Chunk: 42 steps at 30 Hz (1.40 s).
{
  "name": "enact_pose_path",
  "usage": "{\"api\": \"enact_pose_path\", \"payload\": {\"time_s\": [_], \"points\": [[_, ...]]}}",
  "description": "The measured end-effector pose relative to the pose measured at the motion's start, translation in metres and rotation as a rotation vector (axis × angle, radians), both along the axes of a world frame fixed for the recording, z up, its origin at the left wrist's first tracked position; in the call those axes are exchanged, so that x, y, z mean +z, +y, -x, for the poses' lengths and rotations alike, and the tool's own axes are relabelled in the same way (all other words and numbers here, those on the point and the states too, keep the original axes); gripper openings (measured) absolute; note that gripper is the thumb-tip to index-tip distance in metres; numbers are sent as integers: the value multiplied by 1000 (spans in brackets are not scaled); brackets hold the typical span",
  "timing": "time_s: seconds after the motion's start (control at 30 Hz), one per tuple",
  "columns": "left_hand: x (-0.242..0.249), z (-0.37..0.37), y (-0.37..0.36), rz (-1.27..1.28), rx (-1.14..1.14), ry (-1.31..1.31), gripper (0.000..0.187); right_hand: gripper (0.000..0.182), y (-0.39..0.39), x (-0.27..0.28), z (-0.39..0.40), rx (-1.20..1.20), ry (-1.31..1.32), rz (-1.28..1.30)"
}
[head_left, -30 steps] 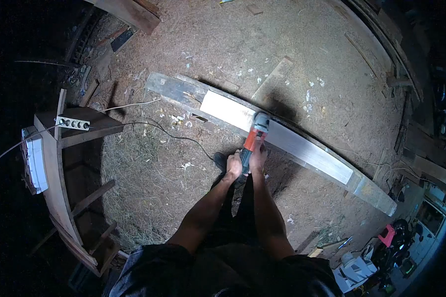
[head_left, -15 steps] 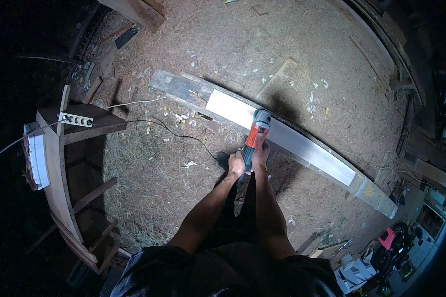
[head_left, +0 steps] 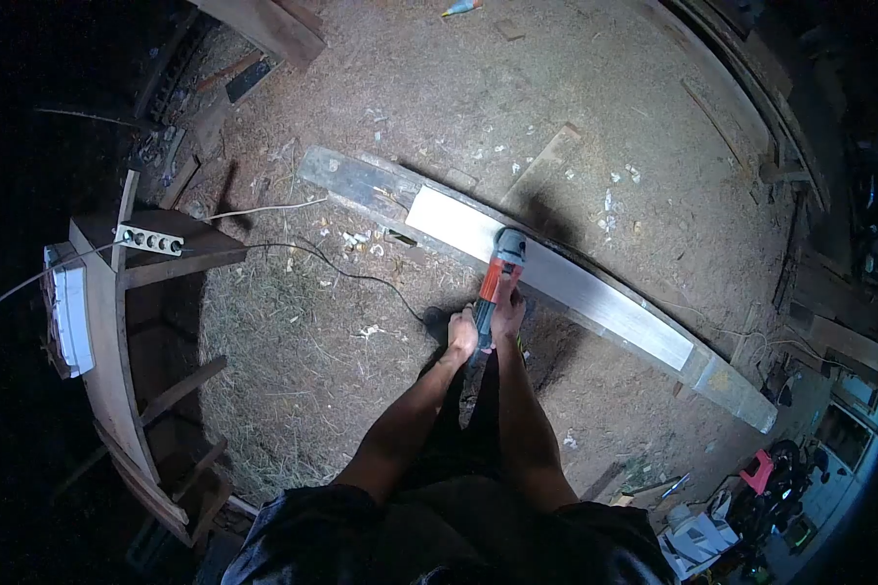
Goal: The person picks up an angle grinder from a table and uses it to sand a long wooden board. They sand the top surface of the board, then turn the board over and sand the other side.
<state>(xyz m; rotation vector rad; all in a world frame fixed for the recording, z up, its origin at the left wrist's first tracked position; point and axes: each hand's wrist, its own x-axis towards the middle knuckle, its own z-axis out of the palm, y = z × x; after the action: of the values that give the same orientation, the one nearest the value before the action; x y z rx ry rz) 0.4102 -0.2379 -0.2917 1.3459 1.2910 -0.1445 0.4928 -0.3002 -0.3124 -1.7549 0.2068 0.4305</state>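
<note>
My left hand (head_left: 463, 332) is wrapped around the rear body of an orange and black angle grinder (head_left: 495, 281). Farther forward, near the orange housing, my right hand (head_left: 506, 310) grips the same tool. The grinder's head is over a long pale board (head_left: 595, 299), near its upper edge, and hides whatever disc is under it. This board lies slantwise on a longer, darker plank (head_left: 732, 390), which shows at both ends. A dark cord (head_left: 356, 267) runs from near my feet toward the left.
A multi-socket power strip (head_left: 151, 240) rests on a wooden frame (head_left: 117, 341) at left. Wood scraps (head_left: 546, 166) and pale chips lie on the dirt floor beyond the board. At lower right are a pink stool (head_left: 757, 471) and a white crate-like object (head_left: 698, 541).
The grinder and both hands have shifted slightly toward me and to the left. The whole view has also moved a little. Both hands keep their hold.
</note>
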Motion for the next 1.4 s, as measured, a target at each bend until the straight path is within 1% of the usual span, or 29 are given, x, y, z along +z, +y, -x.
{"api": "enact_pose_path", "payload": {"time_s": [0.07,0.1,0.13,0.2,0.23,0.27,0.33,0.37,0.4,0.47,0.5,0.53,0.6,0.63,0.67,0.73,0.77,0.8,0.9,0.97,1.0,1.03,1.07,1.13,1.2,1.23,1.27,1.33,1.4], "points": [[28,-3,5,216,128,-53,50,52,12,40,-3,62,17,130],[41,-5,6,223,277,-150,47,47,24,25,5,-62,-9,163],[-18,16,6,68,115,-110,44,49,31,45,2,79,-85,158],[-50,28,17,160,249,-89,44,58,47,51,0,224,131,267],[-21,18,27,124,195,-48,46,57,53,46,0,210,60,202],[-7,8,34,115,185,-55,46,57,56,40,-4,201,54,193],[4,0,38,0,-8,-40,46,57,56,41,-10,122,40,217],[8,-6,36,36,-48,8,45,58,49,43,-11,53,64,210],[-27,-1,27,-41,-77,-47,45,59,41,45,-15,9,20,213],[11,-19,6,44,-25,-96,48,59,17,39,-19,-69,44,190],[-18,-14,1,86,-180,25,42,59,2,26,-20,-75,56,297],[-18,-15,-4,131,-227,36,43,59,-5,26,-21,-81,55,298],[-49,-2,-28,-373,-247,-95,52,59,-14,28,-14,-155,192,43],[-47,2,-28,-373,-254,-93,52,58,-14,16,-10,-99,138,129],[-44,9,-24,-248,-148,-85,51,57,-10,5,-3,-39,33,143],[-23,18,-7,29,59,-89,46,48,9,-14,12,72,27,195],[-3,18,2,77,125,-101,44,51,22,26,11,105,40,204],[5,22,8,125,191,-114,43,54,34,31,15,100,-25,223],[-7,35,14,238,259,-130,41,54,34,43,21,162,79,307],[-35,38,0,191,243,-176,42,53,20,38,20,138,135,267],[-37,39,-11,145,228,-214,42,51,11,37,21,76,81,267],[-38,40,-20,-17,60,-141,44,56,0,35,20,31,126,210],[-43,36,-32,-285,15,-134,46,61,-10,34,18,-14,169,151],[13,15,-28,-42,-82,2,46,60,-17,32,15,-36,158,119],[-23,27,-27,15,-19,-56,46,49,-16,39,13,-18,133,151],[-42,36,-25,73,42,-111,46,52,-8,33,17,-7,146,148],[-55,43,-22,70,39,-110,46,56,1,51,16,61,96,189],[-50,45,-7,248,294,-188,44,58,15,58,16,155,150,262],[-44,50,-6,234,249,-167,43,60,16,59,19,148,184,263]]}}
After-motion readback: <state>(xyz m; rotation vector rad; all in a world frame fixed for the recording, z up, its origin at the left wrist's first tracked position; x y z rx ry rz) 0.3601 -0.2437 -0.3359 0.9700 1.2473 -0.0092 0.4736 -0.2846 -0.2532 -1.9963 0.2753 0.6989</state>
